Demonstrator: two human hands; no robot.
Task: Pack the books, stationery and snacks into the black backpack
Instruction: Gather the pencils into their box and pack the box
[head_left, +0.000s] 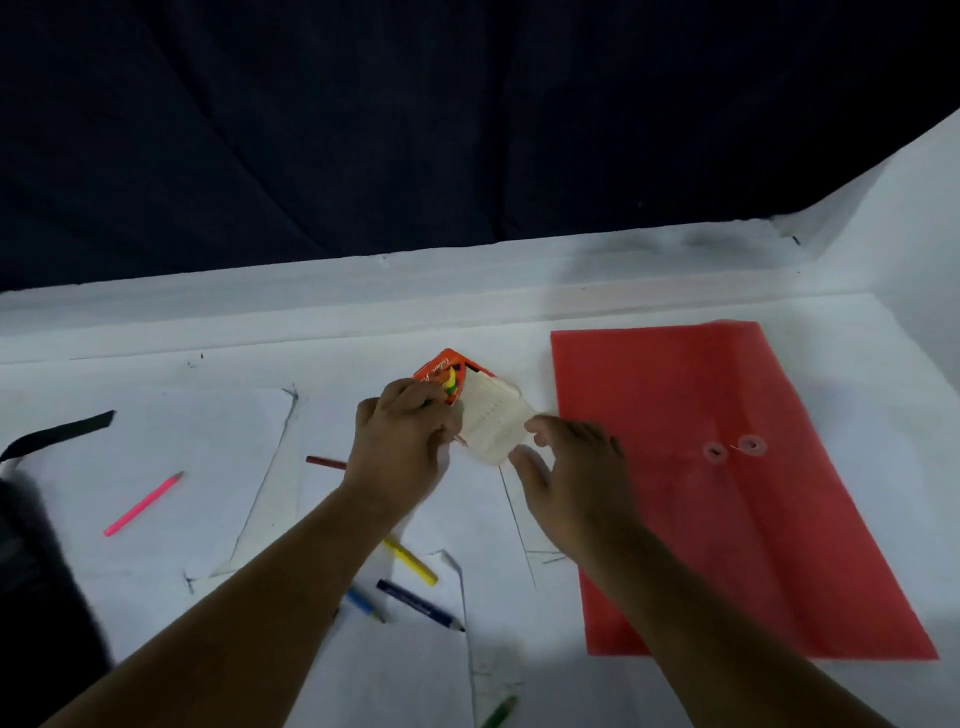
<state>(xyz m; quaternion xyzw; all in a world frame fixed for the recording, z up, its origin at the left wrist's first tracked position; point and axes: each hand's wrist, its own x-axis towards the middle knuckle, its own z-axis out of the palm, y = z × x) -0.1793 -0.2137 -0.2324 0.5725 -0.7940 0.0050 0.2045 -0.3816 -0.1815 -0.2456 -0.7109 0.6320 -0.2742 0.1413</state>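
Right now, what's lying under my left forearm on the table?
A yellow pencil and a blue pencil stick out from beneath the left forearm, their upper ends covered. A dark red pencil disappears behind the left hand.

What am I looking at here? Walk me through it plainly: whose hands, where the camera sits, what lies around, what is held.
No machine: a person's bare hands, filmed by one camera worn on the head, looking down. The left hand grips an orange pencil box; the right hand is at its pale inner tray. On the white table lie a red folder and loose pencils: pink, yellow, blue, navy, green. A black backpack shows at the left edge.
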